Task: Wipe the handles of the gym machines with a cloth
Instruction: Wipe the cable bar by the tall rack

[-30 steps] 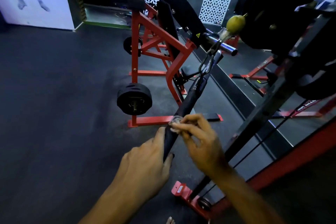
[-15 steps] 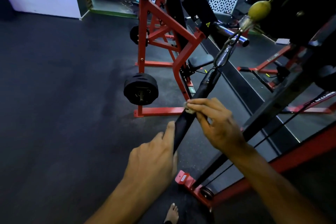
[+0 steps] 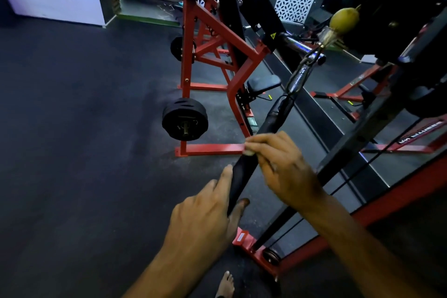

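A long black bar handle (image 3: pixel 271 126) hangs slanted from a chain and a yellow-green ball (image 3: pixel 344 20) at the upper right. My left hand (image 3: pixel 205 215) grips the bar's lower end, thumb along its left side. My right hand (image 3: pixel 283 167) wraps the bar above that and pinches a small pale cloth (image 3: pixel 249 151) against it; only a scrap of the cloth shows past the fingertips.
A red plate-loaded machine (image 3: pixel 212 60) with black weight plates (image 3: pixel 185 118) stands just beyond the bar. On the right a black upright (image 3: pixel 377 116) rises from a red base frame (image 3: pixel 256 251) with a cable pulley. A bare foot (image 3: pixel 225 285) shows at the bottom edge.
My right hand with the cloth has slid up the bar, away from my left hand. The left hand keeps its grip on the lower end. The view has shifted slightly.
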{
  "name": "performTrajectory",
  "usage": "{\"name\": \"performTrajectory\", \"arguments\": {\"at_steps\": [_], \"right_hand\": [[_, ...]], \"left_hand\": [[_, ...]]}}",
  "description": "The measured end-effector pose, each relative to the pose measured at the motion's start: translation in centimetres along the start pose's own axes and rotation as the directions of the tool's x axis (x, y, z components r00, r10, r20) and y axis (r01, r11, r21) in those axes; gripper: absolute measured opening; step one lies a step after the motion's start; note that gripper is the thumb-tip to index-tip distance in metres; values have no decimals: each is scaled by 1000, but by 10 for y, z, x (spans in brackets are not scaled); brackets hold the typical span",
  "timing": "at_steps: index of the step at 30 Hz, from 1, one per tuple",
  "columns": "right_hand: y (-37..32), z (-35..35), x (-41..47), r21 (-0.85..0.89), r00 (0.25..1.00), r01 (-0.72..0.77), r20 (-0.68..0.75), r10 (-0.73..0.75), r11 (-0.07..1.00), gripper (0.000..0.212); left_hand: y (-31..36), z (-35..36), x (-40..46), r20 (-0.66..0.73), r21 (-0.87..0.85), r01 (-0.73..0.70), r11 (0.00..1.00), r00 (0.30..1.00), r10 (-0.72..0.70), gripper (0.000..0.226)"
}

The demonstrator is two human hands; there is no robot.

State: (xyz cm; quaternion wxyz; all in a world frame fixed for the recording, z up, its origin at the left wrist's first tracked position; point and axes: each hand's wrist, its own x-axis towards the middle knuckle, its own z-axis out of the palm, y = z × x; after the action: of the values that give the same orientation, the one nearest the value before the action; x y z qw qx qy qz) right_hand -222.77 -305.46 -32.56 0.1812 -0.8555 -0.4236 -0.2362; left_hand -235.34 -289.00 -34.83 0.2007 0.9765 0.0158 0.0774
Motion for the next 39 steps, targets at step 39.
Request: {"name": "performTrajectory", "arguments": {"at_steps": [39], "right_hand": [[18,-8,-7,-118,978,188,115,-174,975,35]], "left_hand": [[-3,14,-3,-116,-45,42,998,992,-47,60]]}}
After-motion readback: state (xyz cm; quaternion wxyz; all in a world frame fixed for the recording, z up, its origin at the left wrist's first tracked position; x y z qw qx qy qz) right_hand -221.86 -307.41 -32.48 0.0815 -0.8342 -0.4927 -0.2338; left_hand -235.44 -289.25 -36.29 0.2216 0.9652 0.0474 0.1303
